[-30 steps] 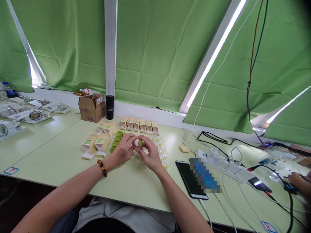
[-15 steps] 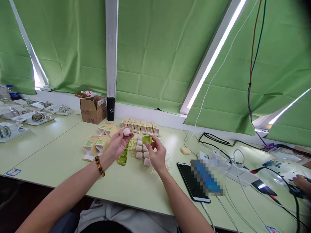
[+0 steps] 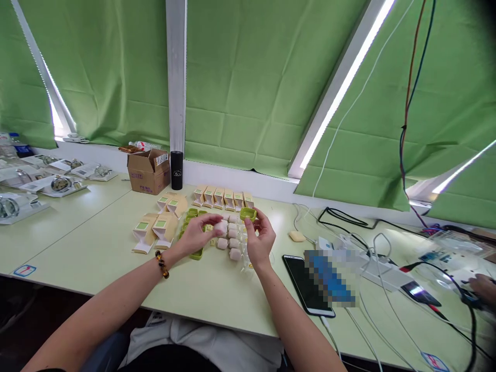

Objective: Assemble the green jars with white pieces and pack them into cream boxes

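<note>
My left hand (image 3: 198,232) is closed around a small pale pink rounded block (image 3: 220,228), blurred a little by motion, above the middle of the table. In my right hand (image 3: 262,241) a small green open-topped plastic cup (image 3: 248,214) is pinched between thumb and fingers. Below and between the hands stand rows of similar pale pink blocks (image 3: 234,253). Other green cups (image 3: 197,254) lie in a column, partly hidden by my left hand. Small yellow pieces (image 3: 212,241) lie between the cups and blocks. Clear plastic pieces (image 3: 247,264) sit beside my right wrist.
Folded cream cartons stand at the left (image 3: 164,230) and in a back row (image 3: 223,198). Behind are a cardboard box (image 3: 149,173) and black tumbler (image 3: 176,171). Phone (image 3: 300,284), cables and power strip (image 3: 382,276) occupy the right; another person's hand (image 3: 482,287) shows there.
My left hand has turned over and moved right and down with the pink block. My right hand has shifted slightly right and up, still holding the green cup.
</note>
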`<action>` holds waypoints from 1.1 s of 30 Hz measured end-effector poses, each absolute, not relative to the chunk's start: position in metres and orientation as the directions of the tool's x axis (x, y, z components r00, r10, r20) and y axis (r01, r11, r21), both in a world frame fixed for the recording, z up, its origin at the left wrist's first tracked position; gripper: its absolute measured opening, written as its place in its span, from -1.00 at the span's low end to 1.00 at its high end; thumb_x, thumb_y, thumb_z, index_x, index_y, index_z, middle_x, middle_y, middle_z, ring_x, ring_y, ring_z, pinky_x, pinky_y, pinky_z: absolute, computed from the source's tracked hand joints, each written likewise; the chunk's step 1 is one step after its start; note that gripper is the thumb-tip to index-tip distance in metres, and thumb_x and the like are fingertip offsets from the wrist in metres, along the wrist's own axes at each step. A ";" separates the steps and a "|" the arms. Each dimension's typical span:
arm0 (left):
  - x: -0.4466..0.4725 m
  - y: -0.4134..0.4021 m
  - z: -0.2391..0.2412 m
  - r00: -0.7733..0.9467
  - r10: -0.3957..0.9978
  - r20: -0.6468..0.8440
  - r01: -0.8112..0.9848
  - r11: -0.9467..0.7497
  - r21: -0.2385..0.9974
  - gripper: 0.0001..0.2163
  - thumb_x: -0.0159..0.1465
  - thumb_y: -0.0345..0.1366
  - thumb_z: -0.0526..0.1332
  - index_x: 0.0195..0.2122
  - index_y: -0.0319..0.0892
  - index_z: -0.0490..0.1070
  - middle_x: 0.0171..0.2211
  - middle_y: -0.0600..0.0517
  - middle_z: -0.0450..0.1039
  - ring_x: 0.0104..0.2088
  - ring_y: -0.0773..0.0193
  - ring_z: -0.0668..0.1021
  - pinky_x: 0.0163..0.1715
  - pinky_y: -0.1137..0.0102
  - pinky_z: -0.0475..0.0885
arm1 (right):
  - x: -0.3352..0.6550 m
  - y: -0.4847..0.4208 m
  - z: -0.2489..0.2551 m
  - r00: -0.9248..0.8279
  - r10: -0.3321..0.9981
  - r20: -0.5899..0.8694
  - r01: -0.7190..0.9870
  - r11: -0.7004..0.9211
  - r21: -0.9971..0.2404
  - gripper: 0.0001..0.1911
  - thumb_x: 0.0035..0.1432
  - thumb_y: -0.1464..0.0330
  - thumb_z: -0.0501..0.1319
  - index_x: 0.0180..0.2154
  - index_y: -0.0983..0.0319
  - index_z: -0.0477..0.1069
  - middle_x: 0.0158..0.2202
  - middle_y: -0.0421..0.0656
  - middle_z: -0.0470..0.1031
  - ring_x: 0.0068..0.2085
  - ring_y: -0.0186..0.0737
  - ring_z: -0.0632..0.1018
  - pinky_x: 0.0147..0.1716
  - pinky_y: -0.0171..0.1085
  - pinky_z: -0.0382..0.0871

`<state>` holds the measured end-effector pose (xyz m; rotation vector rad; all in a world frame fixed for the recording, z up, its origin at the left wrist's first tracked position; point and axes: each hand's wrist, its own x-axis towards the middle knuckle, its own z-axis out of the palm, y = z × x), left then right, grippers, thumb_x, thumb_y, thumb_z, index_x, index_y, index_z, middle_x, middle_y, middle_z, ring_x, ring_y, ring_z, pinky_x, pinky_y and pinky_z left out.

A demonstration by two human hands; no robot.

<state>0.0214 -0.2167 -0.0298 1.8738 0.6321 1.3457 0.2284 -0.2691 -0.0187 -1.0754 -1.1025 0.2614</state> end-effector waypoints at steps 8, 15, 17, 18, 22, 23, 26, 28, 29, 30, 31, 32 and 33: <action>0.031 -0.246 -0.045 0.756 0.407 0.512 0.398 -0.908 0.132 -0.91 0.43 -0.38 0.36 -0.07 -0.19 0.53 -0.11 -0.09 0.62 -0.06 0.07 0.62 0.00 0.22 0.50 | 0.227 -0.268 -0.020 0.472 0.633 0.614 0.335 0.516 -0.789 -0.42 0.28 0.05 0.36 0.19 0.26 0.56 -0.15 -0.07 0.63 -0.27 -0.19 0.49 -0.25 -0.20 0.44; 0.032 -0.245 -0.046 0.809 0.336 0.483 0.424 -0.902 -0.083 -0.93 0.44 -0.34 0.37 -0.16 -0.17 0.49 -0.17 -0.05 0.60 -0.11 0.10 0.59 -0.01 0.19 0.36 | 0.225 -0.269 -0.019 0.453 0.634 0.627 0.359 0.514 -0.779 -0.44 0.28 0.07 0.35 0.18 0.24 0.58 -0.17 -0.08 0.63 -0.29 -0.20 0.47 -0.24 -0.18 0.42; 0.033 -0.246 -0.046 0.811 0.331 0.483 0.428 -0.898 -0.104 -0.93 0.45 -0.33 0.36 -0.15 -0.17 0.49 -0.16 -0.05 0.61 -0.09 0.10 0.58 -0.01 0.19 0.35 | 0.225 -0.270 -0.019 0.451 0.632 0.630 0.358 0.518 -0.777 -0.45 0.27 0.08 0.36 0.18 0.24 0.58 -0.18 -0.09 0.63 -0.30 -0.20 0.47 -0.25 -0.18 0.41; 0.033 -0.246 -0.045 0.812 0.328 0.483 0.429 -0.896 -0.111 -0.92 0.45 -0.33 0.36 -0.15 -0.18 0.49 -0.15 -0.05 0.61 -0.08 0.10 0.58 -0.02 0.19 0.35 | 0.224 -0.270 -0.018 0.448 0.634 0.630 0.357 0.519 -0.776 -0.45 0.27 0.09 0.36 0.18 0.25 0.58 -0.18 -0.09 0.63 -0.30 -0.20 0.47 -0.25 -0.18 0.41; 0.034 -0.249 -0.044 0.801 0.313 0.510 0.430 -0.894 -0.128 -0.89 0.43 -0.34 0.39 -0.10 -0.20 0.50 -0.08 -0.09 0.61 0.01 0.04 0.56 0.01 0.16 0.39 | 0.224 -0.271 -0.017 0.438 0.642 0.629 0.359 0.517 -0.777 -0.45 0.27 0.09 0.35 0.17 0.25 0.58 -0.18 -0.09 0.63 -0.29 -0.20 0.48 -0.24 -0.18 0.41; 0.035 -0.249 -0.044 0.794 0.309 0.524 0.431 -0.893 -0.127 -0.88 0.42 -0.34 0.39 -0.08 -0.20 0.50 -0.06 -0.10 0.61 0.04 0.02 0.55 0.03 0.14 0.40 | 0.224 -0.272 -0.017 0.437 0.643 0.629 0.358 0.517 -0.777 -0.45 0.27 0.08 0.35 0.17 0.25 0.58 -0.18 -0.09 0.63 -0.29 -0.20 0.48 -0.24 -0.18 0.41; 0.036 -0.249 -0.045 0.778 0.305 0.549 0.433 -0.894 -0.117 -0.84 0.39 -0.36 0.42 -0.06 -0.19 0.51 -0.02 -0.12 0.60 0.13 -0.04 0.53 0.10 0.08 0.43 | 0.223 -0.272 -0.017 0.433 0.644 0.630 0.356 0.520 -0.776 -0.45 0.27 0.08 0.35 0.18 0.24 0.59 -0.18 -0.09 0.64 -0.30 -0.20 0.47 -0.24 -0.18 0.42; 0.036 -0.249 -0.045 0.776 0.307 0.551 0.433 -0.894 -0.111 -0.82 0.36 -0.35 0.45 -0.06 -0.18 0.52 -0.02 -0.13 0.60 0.18 -0.07 0.51 0.14 0.04 0.45 | 0.223 -0.272 -0.017 0.430 0.646 0.630 0.360 0.518 -0.776 -0.45 0.28 0.08 0.35 0.19 0.23 0.58 -0.16 -0.09 0.65 -0.30 -0.21 0.47 -0.25 -0.18 0.42; 0.036 -0.249 -0.046 0.775 0.307 0.552 0.433 -0.895 -0.110 -0.80 0.35 -0.35 0.47 -0.07 -0.18 0.53 -0.01 -0.13 0.60 0.20 -0.09 0.50 0.16 0.02 0.45 | 0.223 -0.272 -0.017 0.428 0.647 0.631 0.363 0.516 -0.776 -0.45 0.28 0.08 0.35 0.19 0.22 0.58 -0.15 -0.09 0.65 -0.29 -0.21 0.48 -0.25 -0.19 0.43; 0.036 -0.249 -0.046 0.776 0.305 0.552 0.431 -0.895 -0.111 -0.79 0.33 -0.34 0.48 -0.07 -0.18 0.53 -0.01 -0.13 0.60 0.22 -0.11 0.49 0.18 0.00 0.45 | 0.223 -0.272 -0.017 0.425 0.648 0.632 0.367 0.515 -0.775 -0.45 0.28 0.08 0.35 0.19 0.22 0.58 -0.14 -0.08 0.65 -0.29 -0.20 0.49 -0.25 -0.19 0.43; 0.036 -0.249 -0.047 0.776 0.302 0.554 0.429 -0.896 -0.113 -0.78 0.31 -0.33 0.50 -0.08 -0.18 0.53 -0.01 -0.13 0.60 0.23 -0.13 0.48 0.19 -0.02 0.46 | 0.223 -0.272 -0.018 0.421 0.650 0.633 0.372 0.513 -0.774 -0.45 0.28 0.08 0.34 0.19 0.22 0.58 -0.13 -0.08 0.65 -0.28 -0.20 0.49 -0.25 -0.19 0.44; 0.036 -0.249 -0.047 0.775 0.299 0.556 0.428 -0.897 -0.115 -0.77 0.30 -0.33 0.51 -0.09 -0.18 0.53 -0.01 -0.13 0.60 0.24 -0.15 0.47 0.20 -0.03 0.46 | 0.223 -0.272 -0.018 0.419 0.650 0.634 0.375 0.512 -0.773 -0.45 0.29 0.08 0.34 0.19 0.21 0.58 -0.13 -0.08 0.65 -0.28 -0.19 0.50 -0.25 -0.19 0.44; 0.036 -0.249 -0.047 0.775 0.297 0.558 0.426 -0.897 -0.115 -0.76 0.29 -0.33 0.52 -0.10 -0.19 0.53 -0.01 -0.13 0.60 0.25 -0.16 0.47 0.20 -0.04 0.46 | 0.223 -0.271 -0.018 0.417 0.651 0.635 0.376 0.512 -0.772 -0.45 0.29 0.08 0.34 0.19 0.21 0.58 -0.14 -0.08 0.65 -0.28 -0.19 0.50 -0.25 -0.19 0.44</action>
